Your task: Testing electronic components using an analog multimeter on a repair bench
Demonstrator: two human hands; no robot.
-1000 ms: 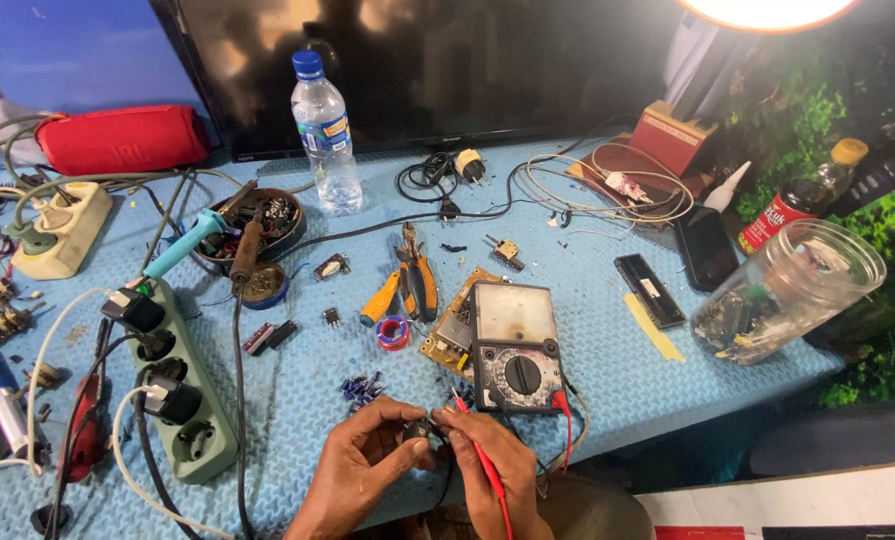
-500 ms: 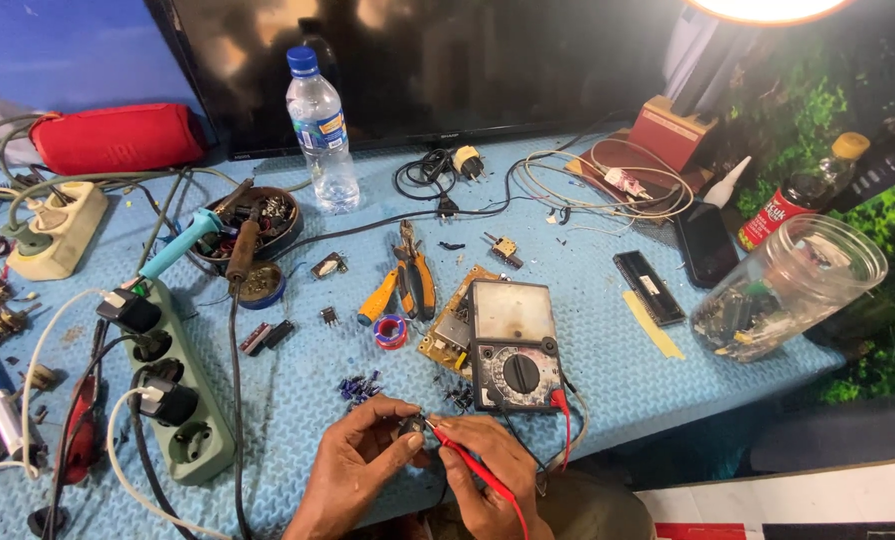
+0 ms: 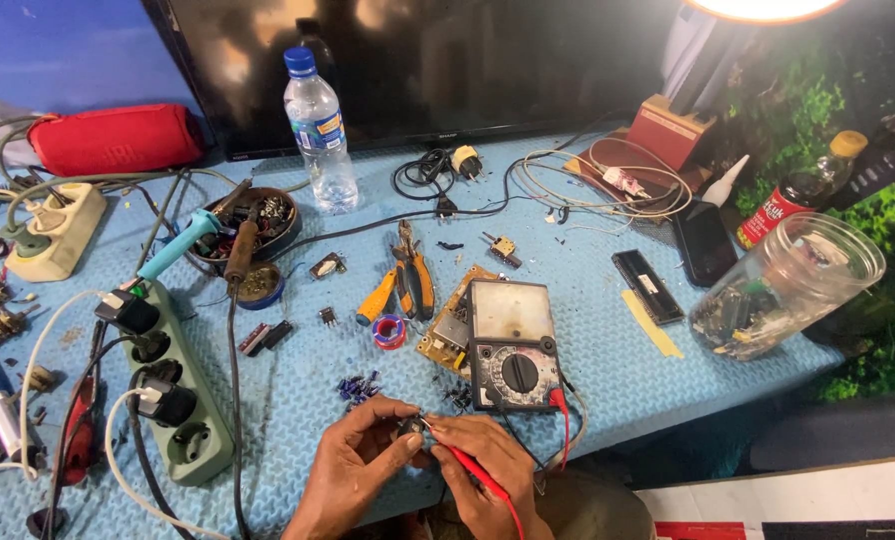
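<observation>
At the near edge of the blue mat, my left hand (image 3: 363,465) pinches a small dark electronic component (image 3: 414,428) between thumb and fingers. My right hand (image 3: 488,465) holds a red test probe (image 3: 473,472) with its tip against that component; a black probe seems to be in the same hand, mostly hidden. The probe leads run to an analog multimeter (image 3: 511,342) lying just beyond my right hand. A small heap of dark blue components (image 3: 360,387) lies just beyond my left hand.
Orange-handled pliers (image 3: 408,280) and a circuit board (image 3: 448,322) lie mid-table. A green power strip (image 3: 173,390) and a blue soldering iron (image 3: 183,242) are at left. Also present: a water bottle (image 3: 318,130), a tipped glass jar (image 3: 788,285), a red speaker (image 3: 113,138), a dark screen (image 3: 418,60).
The view has shifted slightly. My hands stay together at the mat's near edge, with the red probe now lying lower along my right hand.
</observation>
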